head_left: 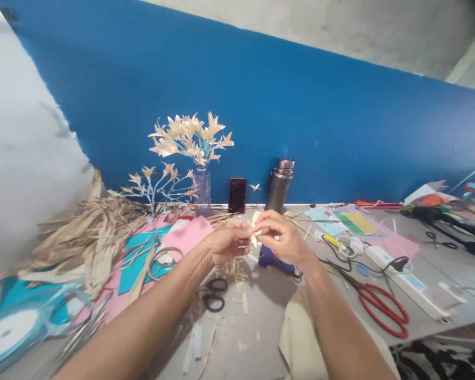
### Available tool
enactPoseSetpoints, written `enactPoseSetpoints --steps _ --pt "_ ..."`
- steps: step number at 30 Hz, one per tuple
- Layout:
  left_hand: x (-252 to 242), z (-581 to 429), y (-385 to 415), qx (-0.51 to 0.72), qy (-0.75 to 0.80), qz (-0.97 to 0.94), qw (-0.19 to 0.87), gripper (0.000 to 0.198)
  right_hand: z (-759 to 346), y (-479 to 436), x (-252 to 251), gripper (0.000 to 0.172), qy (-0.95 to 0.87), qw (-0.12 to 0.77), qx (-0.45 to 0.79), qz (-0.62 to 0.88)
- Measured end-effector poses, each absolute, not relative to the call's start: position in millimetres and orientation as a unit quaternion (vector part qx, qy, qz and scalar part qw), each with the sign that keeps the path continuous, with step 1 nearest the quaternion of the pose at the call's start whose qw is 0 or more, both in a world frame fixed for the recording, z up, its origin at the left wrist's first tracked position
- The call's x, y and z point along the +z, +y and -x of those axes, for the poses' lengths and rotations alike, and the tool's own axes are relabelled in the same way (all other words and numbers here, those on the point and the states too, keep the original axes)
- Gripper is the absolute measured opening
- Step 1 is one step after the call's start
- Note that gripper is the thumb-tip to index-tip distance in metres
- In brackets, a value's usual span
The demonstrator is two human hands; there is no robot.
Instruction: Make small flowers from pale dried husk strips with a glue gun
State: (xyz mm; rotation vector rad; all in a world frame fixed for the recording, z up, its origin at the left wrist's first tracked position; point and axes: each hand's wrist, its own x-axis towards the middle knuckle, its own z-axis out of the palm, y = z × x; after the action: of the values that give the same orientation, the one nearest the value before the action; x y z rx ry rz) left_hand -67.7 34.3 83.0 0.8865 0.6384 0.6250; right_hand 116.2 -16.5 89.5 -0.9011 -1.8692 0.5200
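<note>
While both hands are held up over the bench (257,322), the fingers of the left hand (231,244) and the right hand (281,235) are pinched together on a small, thin, cream-coloured petal-like piece (254,239). The piece sits right between the fingertips and pokes out above and below them.

Just under the right hand lies a blue plastic glue gun (275,261), so there is little room on that side. Below the left hand are small scissors with black handles (215,293), and the grey top between the arms has pale scraps on it. A soft cream sheet (301,330) lies under the right arm.

Farther right are big scissors with red handles (362,290) and a long white power strip (399,282). Its blue label is too small to read. The front edge of the bench runs just past the strip. At the back, a black phone (237,195) and a dark metal flask (279,186) stand near the blue wall (320,121).
</note>
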Motion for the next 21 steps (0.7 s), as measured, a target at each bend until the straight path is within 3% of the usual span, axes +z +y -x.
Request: enactPoseSetpoints --steps 8,15,21 --pt "78.5 73.4 19.3 0.286 0.305 -0.421 0.805 0.027 -118.7 -17.4 90.3 0.007 -0.784 0.43 0.262 0.363" --pt "75.0 93.2 0.0 0.464 0.413 -0.572 0.537 0.016 -106.6 -22.5 87.1 0.012 -0.79 0.458 0.065 0.402" --pt "68.2 94.8 -14.8 0.524 0.415 -0.598 0.443 0.022 -97.8 -25.0 79.3 0.008 -0.809 0.429 -0.043 0.4"
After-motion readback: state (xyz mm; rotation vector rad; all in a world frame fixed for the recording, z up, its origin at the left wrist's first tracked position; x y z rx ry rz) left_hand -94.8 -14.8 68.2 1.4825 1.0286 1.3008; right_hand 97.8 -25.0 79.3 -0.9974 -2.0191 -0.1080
